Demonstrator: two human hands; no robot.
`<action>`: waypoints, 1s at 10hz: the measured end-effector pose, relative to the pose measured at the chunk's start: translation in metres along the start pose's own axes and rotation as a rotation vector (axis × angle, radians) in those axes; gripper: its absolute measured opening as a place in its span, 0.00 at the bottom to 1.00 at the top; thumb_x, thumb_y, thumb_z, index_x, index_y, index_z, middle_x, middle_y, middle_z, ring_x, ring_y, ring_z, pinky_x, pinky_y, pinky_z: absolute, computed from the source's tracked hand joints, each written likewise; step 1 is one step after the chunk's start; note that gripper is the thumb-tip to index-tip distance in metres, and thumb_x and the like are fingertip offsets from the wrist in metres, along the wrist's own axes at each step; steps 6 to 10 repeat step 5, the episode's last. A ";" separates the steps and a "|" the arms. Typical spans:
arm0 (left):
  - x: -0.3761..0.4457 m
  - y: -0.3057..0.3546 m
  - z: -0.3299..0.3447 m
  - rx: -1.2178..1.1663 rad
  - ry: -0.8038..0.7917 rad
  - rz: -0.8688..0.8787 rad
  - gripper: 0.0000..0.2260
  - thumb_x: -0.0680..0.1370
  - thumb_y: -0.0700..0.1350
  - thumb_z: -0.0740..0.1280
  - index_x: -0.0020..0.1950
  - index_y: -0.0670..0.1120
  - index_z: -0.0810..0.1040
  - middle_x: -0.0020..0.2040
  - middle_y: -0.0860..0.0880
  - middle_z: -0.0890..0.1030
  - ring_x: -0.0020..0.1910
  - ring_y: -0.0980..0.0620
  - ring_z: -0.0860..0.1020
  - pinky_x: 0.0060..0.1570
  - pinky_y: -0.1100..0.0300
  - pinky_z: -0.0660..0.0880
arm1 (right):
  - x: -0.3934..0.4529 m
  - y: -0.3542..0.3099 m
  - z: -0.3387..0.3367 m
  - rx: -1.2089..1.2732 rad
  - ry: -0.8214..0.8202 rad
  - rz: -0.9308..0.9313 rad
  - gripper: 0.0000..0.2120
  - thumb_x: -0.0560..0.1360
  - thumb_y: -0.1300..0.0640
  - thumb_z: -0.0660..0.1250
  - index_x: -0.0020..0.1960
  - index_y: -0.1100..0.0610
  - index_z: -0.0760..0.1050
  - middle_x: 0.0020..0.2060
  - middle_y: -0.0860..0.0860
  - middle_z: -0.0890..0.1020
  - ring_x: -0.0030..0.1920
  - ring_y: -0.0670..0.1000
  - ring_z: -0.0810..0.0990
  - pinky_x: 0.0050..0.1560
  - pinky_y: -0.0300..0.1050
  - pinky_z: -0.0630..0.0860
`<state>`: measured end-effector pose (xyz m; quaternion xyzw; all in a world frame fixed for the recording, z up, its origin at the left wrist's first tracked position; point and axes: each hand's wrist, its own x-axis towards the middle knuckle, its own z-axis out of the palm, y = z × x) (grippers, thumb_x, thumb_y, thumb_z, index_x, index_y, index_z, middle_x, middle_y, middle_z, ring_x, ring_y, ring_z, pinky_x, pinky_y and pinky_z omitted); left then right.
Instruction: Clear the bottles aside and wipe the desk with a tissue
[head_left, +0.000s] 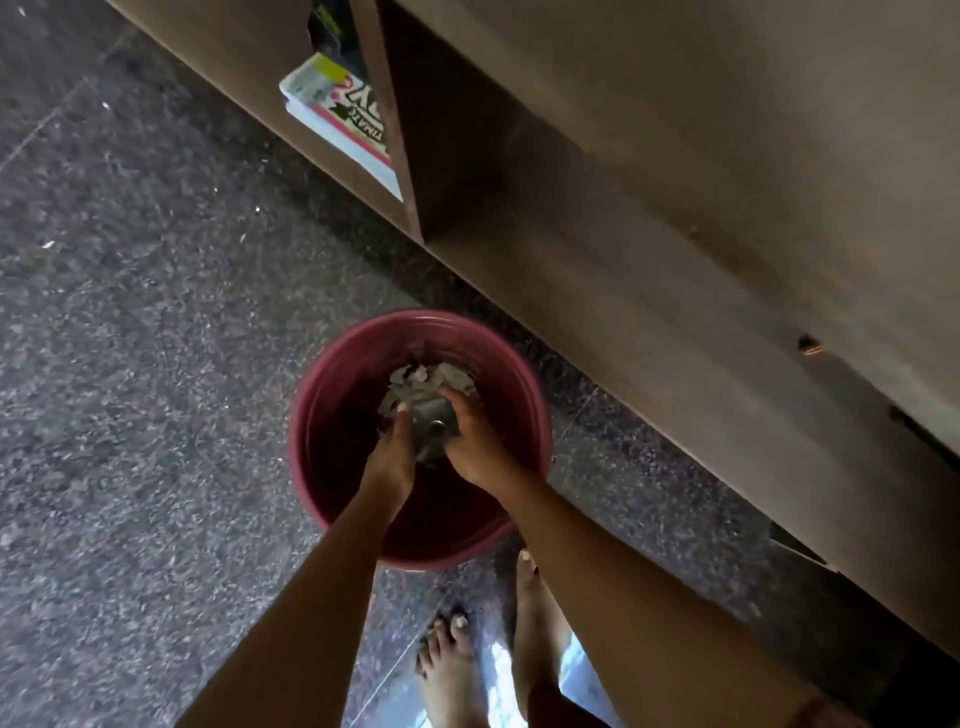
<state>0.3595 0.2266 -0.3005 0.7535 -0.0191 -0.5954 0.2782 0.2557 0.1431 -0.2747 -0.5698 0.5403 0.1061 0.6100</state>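
Observation:
I look down into a maroon bucket (311, 415) standing on the floor beside the wooden desk (675, 218). Both hands reach inside it. My left hand (389, 460) and my right hand (475, 447) hold a small grey object (434, 423) between them, fingers curled round its sides. Crumpled greyish tissue (426, 379) sits just beyond the fingertips, inside the bucket. What the grey object is I cannot tell through the blur. No bottles show.
Dark speckled stone floor (130, 364) spreads to the left. A desk shelf holds a stack of magazines (337, 119). My bare feet (452, 670) stand just behind the bucket, close to the desk's front panel.

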 end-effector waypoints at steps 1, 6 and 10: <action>0.018 -0.011 0.001 0.008 -0.019 -0.050 0.49 0.58 0.83 0.53 0.68 0.53 0.74 0.63 0.44 0.79 0.63 0.42 0.76 0.67 0.42 0.68 | 0.013 0.009 0.003 -0.044 -0.017 0.044 0.34 0.75 0.69 0.59 0.77 0.49 0.56 0.75 0.57 0.60 0.73 0.59 0.61 0.72 0.55 0.64; -0.171 0.083 0.021 0.424 -0.019 0.054 0.21 0.81 0.47 0.60 0.74 0.43 0.64 0.65 0.41 0.75 0.64 0.41 0.74 0.53 0.60 0.72 | -0.139 -0.032 -0.063 0.263 0.076 0.080 0.26 0.78 0.70 0.57 0.74 0.56 0.62 0.66 0.56 0.72 0.68 0.55 0.71 0.62 0.44 0.70; -0.171 0.083 0.021 0.424 -0.019 0.054 0.21 0.81 0.47 0.60 0.74 0.43 0.64 0.65 0.41 0.75 0.64 0.41 0.74 0.53 0.60 0.72 | -0.139 -0.032 -0.063 0.263 0.076 0.080 0.26 0.78 0.70 0.57 0.74 0.56 0.62 0.66 0.56 0.72 0.68 0.55 0.71 0.62 0.44 0.70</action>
